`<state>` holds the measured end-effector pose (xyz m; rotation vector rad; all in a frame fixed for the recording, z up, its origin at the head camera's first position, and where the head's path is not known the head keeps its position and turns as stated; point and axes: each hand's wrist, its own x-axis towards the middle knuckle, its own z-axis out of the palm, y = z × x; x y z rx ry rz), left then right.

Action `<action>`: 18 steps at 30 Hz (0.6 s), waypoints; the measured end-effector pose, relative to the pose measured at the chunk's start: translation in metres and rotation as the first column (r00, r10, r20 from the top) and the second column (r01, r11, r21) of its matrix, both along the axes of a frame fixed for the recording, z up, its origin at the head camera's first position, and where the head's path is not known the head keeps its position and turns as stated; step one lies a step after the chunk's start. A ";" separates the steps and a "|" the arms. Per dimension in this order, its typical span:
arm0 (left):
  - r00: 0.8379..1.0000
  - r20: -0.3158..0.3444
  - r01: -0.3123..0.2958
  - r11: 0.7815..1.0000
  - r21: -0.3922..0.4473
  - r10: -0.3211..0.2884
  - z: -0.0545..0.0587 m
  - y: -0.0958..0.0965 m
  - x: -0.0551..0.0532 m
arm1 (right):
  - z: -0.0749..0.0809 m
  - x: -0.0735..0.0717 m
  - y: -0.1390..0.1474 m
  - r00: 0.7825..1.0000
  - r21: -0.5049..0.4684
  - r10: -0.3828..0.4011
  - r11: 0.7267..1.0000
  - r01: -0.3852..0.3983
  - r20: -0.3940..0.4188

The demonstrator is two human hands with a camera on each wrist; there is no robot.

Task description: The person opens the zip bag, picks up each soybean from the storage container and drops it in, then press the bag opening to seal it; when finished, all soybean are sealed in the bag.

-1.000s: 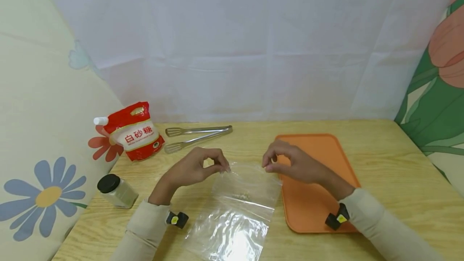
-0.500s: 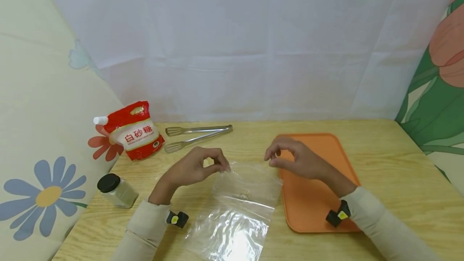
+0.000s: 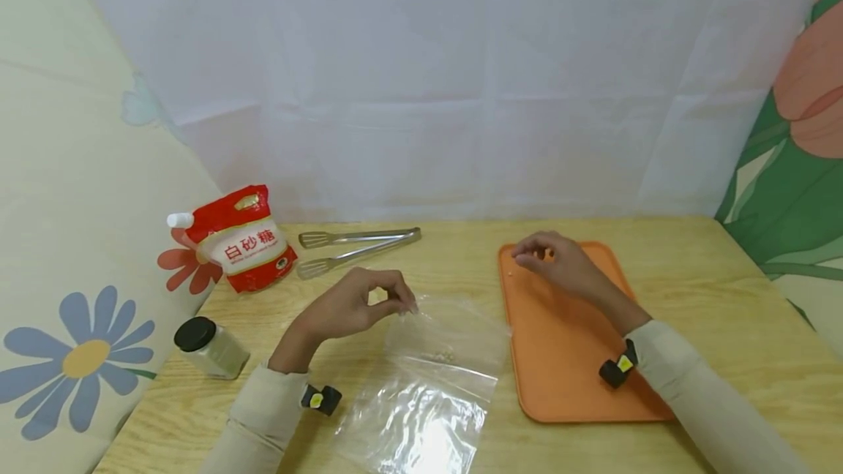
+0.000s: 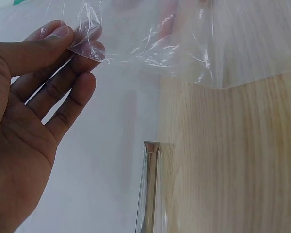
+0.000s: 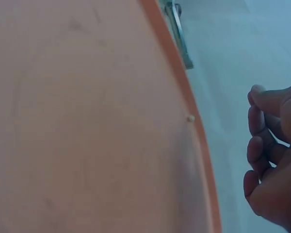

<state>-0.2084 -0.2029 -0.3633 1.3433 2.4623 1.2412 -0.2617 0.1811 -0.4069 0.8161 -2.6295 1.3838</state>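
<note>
In the head view my left hand (image 3: pixel 358 303) pinches the upper left edge of a clear zip-lock bag (image 3: pixel 454 324). The left wrist view has thumb and fingertips on the crumpled corner of the plastic. A few small pale bits (image 3: pixel 441 357) show through the bag; their kind is too small to tell. My right hand (image 3: pixel 560 262) hovers above the far part of the orange tray (image 3: pixel 566 379), fingers loosely bent, with nothing seen between them. One tiny pale bit (image 5: pixel 190 118) lies on the tray by its rim in the right wrist view.
Metal tongs (image 3: pixel 358 247) lie at the back of the wooden table (image 3: pixel 724 298). A red and white sugar pouch (image 3: pixel 246 240) stands at the back left, and a black-lidded jar (image 3: pixel 214 348) is left of my left forearm. White cloth (image 3: pixel 428 93) hangs behind.
My right hand has gone from the bag's right upper edge to above the tray, moving right and away from me. The left hand has stayed in place on the bag.
</note>
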 end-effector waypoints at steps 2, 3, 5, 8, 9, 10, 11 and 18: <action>1.000 -0.003 -0.004 1.000 -0.003 0.004 -0.001 0.000 0.000 | -0.006 -0.005 0.000 1.000 0.016 -0.012 1.000 0.012 0.012; 1.000 -0.003 -0.007 1.000 -0.005 0.007 -0.001 0.000 0.000 | -0.008 -0.007 0.000 1.000 0.022 -0.015 1.000 0.014 0.022; 1.000 -0.006 -0.009 1.000 -0.005 0.009 0.000 0.000 0.000 | -0.012 -0.010 -0.001 0.999 0.037 -0.017 0.999 0.016 0.040; 1.000 -0.011 -0.010 1.000 -0.002 0.010 0.006 0.003 0.004 | -0.015 -0.015 -0.002 0.998 0.053 -0.016 0.999 0.013 0.067; 1.000 -0.019 -0.004 1.000 0.002 0.004 0.009 0.004 0.005 | -0.015 -0.017 -0.003 0.997 0.060 -0.014 0.998 0.009 0.080; 1.000 -0.023 -0.002 1.000 0.006 0.002 0.012 0.005 0.007 | -0.015 -0.019 -0.003 0.996 0.065 -0.005 0.998 -0.001 0.090; 1.000 -0.025 -0.001 1.000 0.009 0.001 0.016 0.006 0.009 | -0.016 -0.020 -0.004 0.995 0.071 0.010 0.997 -0.017 0.096; 1.000 -0.014 -0.003 1.000 0.008 0.003 0.026 0.011 0.019 | -0.024 -0.023 -0.004 0.992 0.116 0.106 0.987 -0.113 0.066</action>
